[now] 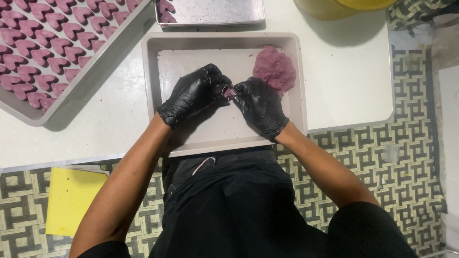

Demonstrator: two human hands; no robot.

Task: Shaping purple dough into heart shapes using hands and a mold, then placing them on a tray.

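A small metal cutter [229, 91] packed with purple dough sits between the two gloved hands, held above the middle of the shallow grey tray [150, 71]. The left hand [193, 93] has its fingers curled around one side of the cutter, and the right hand [260, 106] pinches the other side with thumb and fingertips, so both are closed on it; its exact outline is too hidden to tell. Just beyond the right hand, in the tray's far right corner, lies a lump of purple dough [276, 69], fairly small, which suggests most of the batch is already used. To the far left on the white table [344, 71] a large metal tray [83, 83] carries close rows of finished purple heart shapes [40, 55], nearly covering what shows of it. A second metal tray [215, 12] at the top holds only a couple of hearts at its left edge. By this showing the shaping is well advanced, with the remaining lump left to form. A yellow sheet [71, 200] lies on the patterned floor.
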